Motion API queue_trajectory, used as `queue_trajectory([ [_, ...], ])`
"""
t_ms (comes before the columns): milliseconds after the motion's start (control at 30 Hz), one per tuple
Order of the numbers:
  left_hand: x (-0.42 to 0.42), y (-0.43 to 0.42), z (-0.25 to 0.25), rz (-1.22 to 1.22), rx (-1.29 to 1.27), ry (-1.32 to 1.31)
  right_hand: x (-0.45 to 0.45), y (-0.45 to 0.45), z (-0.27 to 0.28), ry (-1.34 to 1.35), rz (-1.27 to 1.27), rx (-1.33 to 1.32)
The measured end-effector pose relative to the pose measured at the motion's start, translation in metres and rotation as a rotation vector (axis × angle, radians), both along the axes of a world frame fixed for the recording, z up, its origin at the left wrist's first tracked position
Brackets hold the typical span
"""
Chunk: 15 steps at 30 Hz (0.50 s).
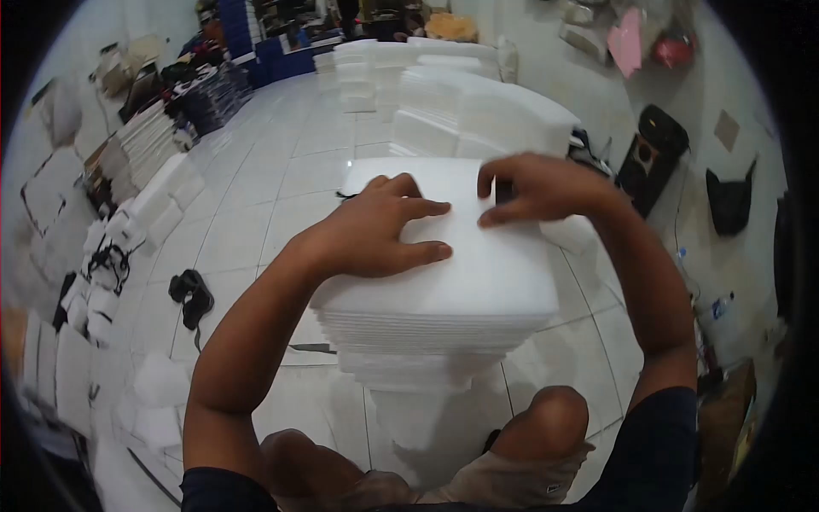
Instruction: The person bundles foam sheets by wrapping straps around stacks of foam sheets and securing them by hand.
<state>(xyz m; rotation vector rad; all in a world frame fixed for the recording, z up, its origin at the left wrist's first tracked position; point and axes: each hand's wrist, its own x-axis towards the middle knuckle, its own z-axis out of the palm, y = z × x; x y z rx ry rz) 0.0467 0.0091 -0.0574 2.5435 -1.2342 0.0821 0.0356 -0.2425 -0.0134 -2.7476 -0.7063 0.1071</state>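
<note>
In front of me stands a tall stack of white foam sheets [435, 294], its layered edges facing my knees. My left hand [384, 226] rests on the top sheet at the left, fingers apart and holding nothing. Over the right part of the same sheet is my right hand [533, 192], its fingers curved with a gap between thumb and forefinger. Its fingertips are at the sheet's surface; I cannot tell how firmly they touch. Nothing shows between the fingers of either hand.
More stacks of white foam [486, 107] stand behind, on the tiled floor [256, 183]. A dark strap-like item [191, 299] lies on the floor at left. Piled goods [213, 98] line the left wall. A black speaker-like box [653, 158] and a bottle [722, 305] are at right.
</note>
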Motion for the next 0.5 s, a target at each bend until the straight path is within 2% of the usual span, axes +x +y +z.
queue_trajectory([
  [33, 0.009, 0.011, -0.001, 0.026, -0.025, -0.002, 0.006, 0.011, -0.007, 0.023, 0.001, -0.1],
  [100, 0.036, 0.039, -0.008, -0.04, -0.609, 0.366, 0.008, 0.018, -0.015, -0.003, 0.057, -0.07],
  [167, 0.072, 0.092, -0.039, 0.148, -0.959, 0.219, 0.002, 0.026, -0.015, 0.013, -0.157, -0.053],
  [233, 0.106, 0.141, -0.127, 0.578, -0.856, -0.079, -0.003, 0.026, -0.028, -0.03, -0.152, -0.01],
  [267, 0.133, 0.169, -0.218, 0.718, -0.59, -0.081, -0.004, 0.025, -0.03, -0.084, -0.185, 0.054],
  [300, 0.144, 0.194, -0.308, 0.677, -0.165, -0.006, -0.003, 0.027, -0.029, -0.096, -0.186, 0.039],
  [333, 0.123, 0.199, -0.364, 0.65, 0.078, 0.272, -0.002, 0.029, -0.028, -0.06, -0.186, 0.024],
  [367, 0.098, 0.209, -0.427, 0.598, 0.221, 0.424, -0.001, 0.03, -0.026, -0.024, -0.19, 0.014],
  [400, 0.06, 0.2, -0.434, 0.625, 0.37, 0.546, 0.001, 0.034, -0.025, -0.004, -0.187, 0.022],
  [433, 0.024, 0.196, -0.429, 0.547, 0.514, 0.479, -0.001, 0.035, -0.026, -0.01, -0.205, 0.023],
  [500, -0.006, 0.217, -0.476, 0.519, 0.204, 0.337, -0.004, 0.041, -0.027, 0.0, -0.222, 0.043],
])
